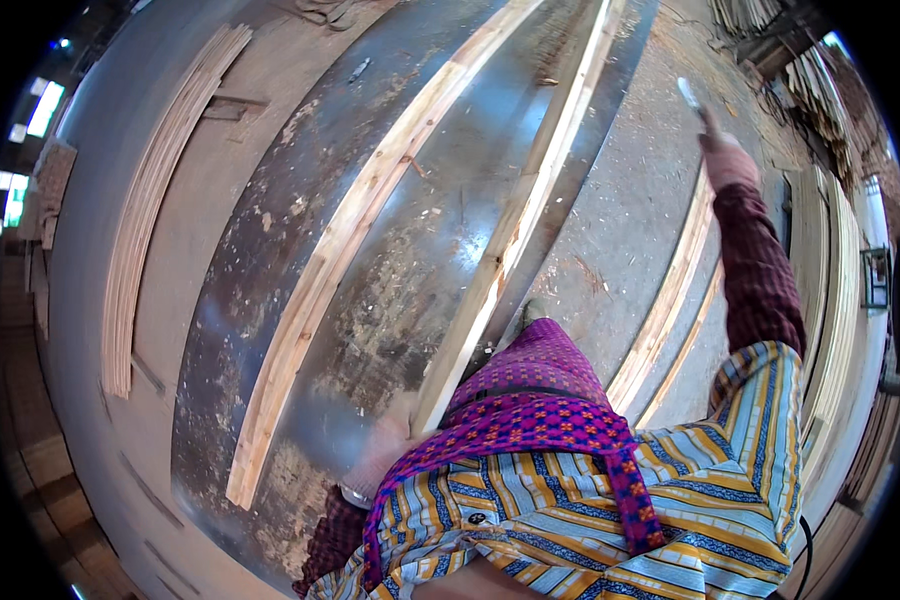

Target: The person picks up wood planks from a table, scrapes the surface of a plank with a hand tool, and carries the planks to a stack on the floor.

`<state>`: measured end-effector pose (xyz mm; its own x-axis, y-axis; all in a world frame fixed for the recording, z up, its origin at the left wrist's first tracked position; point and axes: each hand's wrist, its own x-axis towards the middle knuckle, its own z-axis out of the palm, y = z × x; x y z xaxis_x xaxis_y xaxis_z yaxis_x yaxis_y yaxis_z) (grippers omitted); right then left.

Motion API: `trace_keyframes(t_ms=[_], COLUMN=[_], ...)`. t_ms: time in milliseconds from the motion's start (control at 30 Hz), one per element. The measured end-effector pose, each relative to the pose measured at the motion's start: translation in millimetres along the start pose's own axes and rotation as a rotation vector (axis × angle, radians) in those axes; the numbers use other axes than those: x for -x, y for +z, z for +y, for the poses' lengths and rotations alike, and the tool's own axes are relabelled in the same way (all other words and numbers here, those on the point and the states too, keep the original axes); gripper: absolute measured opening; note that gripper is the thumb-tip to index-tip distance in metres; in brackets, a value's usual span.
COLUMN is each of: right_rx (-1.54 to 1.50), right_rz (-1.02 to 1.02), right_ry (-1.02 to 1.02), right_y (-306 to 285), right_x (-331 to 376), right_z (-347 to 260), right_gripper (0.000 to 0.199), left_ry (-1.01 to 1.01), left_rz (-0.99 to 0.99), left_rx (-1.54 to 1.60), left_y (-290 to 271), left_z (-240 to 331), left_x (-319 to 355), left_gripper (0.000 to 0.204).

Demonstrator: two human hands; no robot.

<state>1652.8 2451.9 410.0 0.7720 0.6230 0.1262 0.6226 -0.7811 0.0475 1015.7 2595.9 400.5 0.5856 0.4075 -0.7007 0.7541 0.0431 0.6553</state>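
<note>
My right arm is stretched out to the far right, and my right hand (728,160) is closed around a short hand tool (688,94) with a pale, flat end. Its exact kind is too small to make out. Down by my apron, my left hand (382,452) is smeared by motion, so its fingers do not show clearly. It is at the near end of a long squared timber (515,225), which lies lengthwise on a dark, worn table (370,310). Left of it, a second, knotty wooden board (335,250) rests on the same table.
A stack of long thin strips (165,200) lies to the left. On the right, a loose board (670,290) and a narrower strip (688,350) lie on the floor, beyond them a pile of planks (835,270). Wood chips and shavings are scattered about.
</note>
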Motion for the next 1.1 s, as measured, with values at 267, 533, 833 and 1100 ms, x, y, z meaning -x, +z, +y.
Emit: trace_keyframes(t_ms=[267, 533, 833, 1100], right_rx=[-0.328, -0.457, -0.396, -0.584], right_rz=[-0.147, -0.281, -0.508, -0.114], right_ry=[-0.06, -0.314, -0.917, -1.443], right_y=[85.8, 82.7, 95.5, 126.8], right_x=[99.8, 2.6, -276.1, -226.0], right_z=[-43.4, -123.8, -348.6, -346.6], right_gripper=[0.059, 0.061, 0.047, 0.02], left_ry=[0.024, 0.058, -0.057, -0.297], left_rz=[0.369, 0.608, 0.843, 0.62], left_rx=[-0.529, -0.432, -0.34, -0.404], left_y=[13.7, 43.3, 84.7, 69.4], left_z=[-71.6, -14.1, 109.4, 69.9], left_x=[-95.9, -129.7, -220.2, -266.1], left_gripper=[0.073, 0.084, 0.075, 0.072])
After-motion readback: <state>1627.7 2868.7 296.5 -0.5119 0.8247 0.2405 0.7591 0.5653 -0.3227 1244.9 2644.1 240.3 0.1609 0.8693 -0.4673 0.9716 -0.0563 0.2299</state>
